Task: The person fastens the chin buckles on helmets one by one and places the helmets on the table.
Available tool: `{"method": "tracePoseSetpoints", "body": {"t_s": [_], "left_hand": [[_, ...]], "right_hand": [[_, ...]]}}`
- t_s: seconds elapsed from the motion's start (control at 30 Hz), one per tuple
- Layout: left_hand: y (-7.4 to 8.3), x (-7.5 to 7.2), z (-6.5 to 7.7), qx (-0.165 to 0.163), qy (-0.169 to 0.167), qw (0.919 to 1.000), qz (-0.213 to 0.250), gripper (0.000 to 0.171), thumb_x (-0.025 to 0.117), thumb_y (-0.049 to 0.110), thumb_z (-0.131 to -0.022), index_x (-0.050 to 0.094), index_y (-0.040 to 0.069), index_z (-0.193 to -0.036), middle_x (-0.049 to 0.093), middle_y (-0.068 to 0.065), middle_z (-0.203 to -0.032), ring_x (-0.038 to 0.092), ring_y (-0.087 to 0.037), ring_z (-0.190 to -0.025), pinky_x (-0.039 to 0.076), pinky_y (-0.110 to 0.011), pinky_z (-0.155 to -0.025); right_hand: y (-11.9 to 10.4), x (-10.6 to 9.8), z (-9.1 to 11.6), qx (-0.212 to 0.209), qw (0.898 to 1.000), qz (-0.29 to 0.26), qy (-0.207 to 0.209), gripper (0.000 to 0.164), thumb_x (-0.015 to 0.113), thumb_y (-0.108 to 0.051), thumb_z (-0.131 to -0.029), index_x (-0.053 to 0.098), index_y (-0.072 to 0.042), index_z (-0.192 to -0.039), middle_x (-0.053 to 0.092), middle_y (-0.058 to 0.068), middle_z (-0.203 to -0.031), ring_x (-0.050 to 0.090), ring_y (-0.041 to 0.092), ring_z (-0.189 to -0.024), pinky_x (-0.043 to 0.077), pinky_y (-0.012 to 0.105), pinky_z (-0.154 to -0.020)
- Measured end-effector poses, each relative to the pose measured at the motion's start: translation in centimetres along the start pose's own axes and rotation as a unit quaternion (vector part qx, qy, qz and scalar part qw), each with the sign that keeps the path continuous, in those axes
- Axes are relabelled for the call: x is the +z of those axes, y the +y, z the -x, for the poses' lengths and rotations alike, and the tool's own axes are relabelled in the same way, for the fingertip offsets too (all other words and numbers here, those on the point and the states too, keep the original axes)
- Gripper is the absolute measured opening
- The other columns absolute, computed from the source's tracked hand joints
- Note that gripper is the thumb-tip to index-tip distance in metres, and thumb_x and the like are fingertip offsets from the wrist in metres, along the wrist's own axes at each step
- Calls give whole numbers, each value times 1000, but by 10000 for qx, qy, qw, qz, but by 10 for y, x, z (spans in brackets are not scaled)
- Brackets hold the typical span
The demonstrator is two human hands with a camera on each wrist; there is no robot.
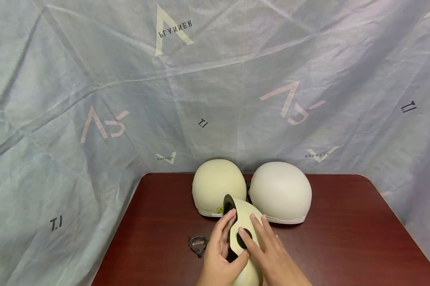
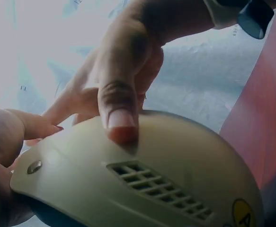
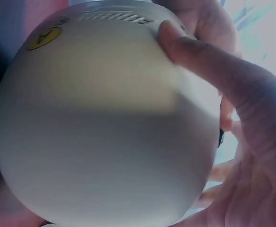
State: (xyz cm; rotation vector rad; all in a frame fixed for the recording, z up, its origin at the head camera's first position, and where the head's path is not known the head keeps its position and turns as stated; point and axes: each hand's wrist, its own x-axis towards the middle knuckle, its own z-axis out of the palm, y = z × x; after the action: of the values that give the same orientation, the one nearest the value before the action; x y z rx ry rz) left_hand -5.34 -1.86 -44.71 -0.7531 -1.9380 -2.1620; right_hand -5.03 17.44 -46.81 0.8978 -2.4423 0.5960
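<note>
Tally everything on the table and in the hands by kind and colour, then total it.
Cream helmets: 2 (held helmet, back-left helmet)
White helmet: 1
Small dark-framed item: 1
Total: 4

left hand (image 1: 217, 260) gripping, right hand (image 1: 274, 254) gripping, close together

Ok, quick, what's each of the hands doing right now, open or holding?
Left hand: holding the cream, dome-shaped, hard-shell helmet at its edge.
Right hand: open, extended fingers touching that helmet's outer shell.
</note>
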Motion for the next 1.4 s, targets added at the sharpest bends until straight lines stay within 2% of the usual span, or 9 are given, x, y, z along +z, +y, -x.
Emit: {"method": "tracePoseSetpoints", "body": {"t_s": [0.23,0.47,0.6,0.77,0.9,1.0,1.13,1.27,1.4], "left_hand": [[2,3,1,-117,-224,9997,75,100,64,-21,-86,19,14,-169,23,-29,-170,29,-11,-162,42,-18,-118],[2,7,-1,-301,-377,9982,-346,102,62,-12,-93,5,20,-171,17,-24,-174,25,-14,-163,39,-16,-118],[4,7,-3,-427,-507,9971,-362,99,64,-7,-96,6,20,-171,18,-23,-174,25,-23,-164,37,-17,-120],[11,9,-3,-1360,-595,9883,-362,94,66,6,-98,11,33,-170,19,-8,-177,25,-28,-164,43,-33,-120],[12,10,1,-1816,-514,9805,-547,87,67,16,-101,18,40,-167,24,-4,-175,38,-23,-159,47,-44,-115],[8,6,5,-1595,-548,9832,-691,82,68,16,-102,22,34,-167,29,-12,-173,47,-22,-152,50,-37,-113],[1,-2,9,-1414,-752,9782,-1320,74,67,21,-103,29,31,-166,42,-10,-167,51,-20,-149,51,-34,-113],[-5,-10,14,-1677,-1238,9533,-2186,66,63,38,-105,34,32,-164,48,-1,-163,50,-20,-149,51,-43,-114],[-7,-11,15,-1894,-1843,9292,-2583,67,61,51,-104,40,27,-162,49,0,-163,51,-21,-148,53,-45,-111]], "right_hand": [[-9,-1,-4,-137,9980,567,246,122,86,-76,-61,45,-16,-159,35,28,-164,-16,20,-164,63,55,-74],[-21,-8,-4,631,9968,400,-286,111,79,-75,-68,36,-39,-163,29,30,-166,50,68,-134,57,72,-71],[-24,-12,-3,778,9958,246,-418,96,76,-65,-79,35,-43,-163,22,28,-171,51,69,-131,58,70,-71],[-22,-12,1,743,9970,154,-139,89,67,-72,-85,41,-35,-161,23,30,-170,51,72,-128,60,65,-75],[-22,-9,2,701,9969,361,37,82,78,-42,-85,44,-33,-159,30,31,-165,53,66,-130,61,62,-76],[-17,-6,2,526,9968,575,188,97,90,-19,-69,46,-28,-156,35,32,-161,40,52,-151,63,56,-77],[-5,-7,2,352,9965,641,405,118,101,-47,-51,49,-18,-154,40,33,-156,8,16,-166,64,47,-80],[1,-10,4,442,9975,373,411,137,91,-83,-46,48,-13,-156,40,32,-155,-1,2,-165,63,45,-77],[4,-11,7,494,9980,200,342,133,89,-83,-53,45,-12,-157,39,33,-157,-1,1,-164,63,48,-79]]}}
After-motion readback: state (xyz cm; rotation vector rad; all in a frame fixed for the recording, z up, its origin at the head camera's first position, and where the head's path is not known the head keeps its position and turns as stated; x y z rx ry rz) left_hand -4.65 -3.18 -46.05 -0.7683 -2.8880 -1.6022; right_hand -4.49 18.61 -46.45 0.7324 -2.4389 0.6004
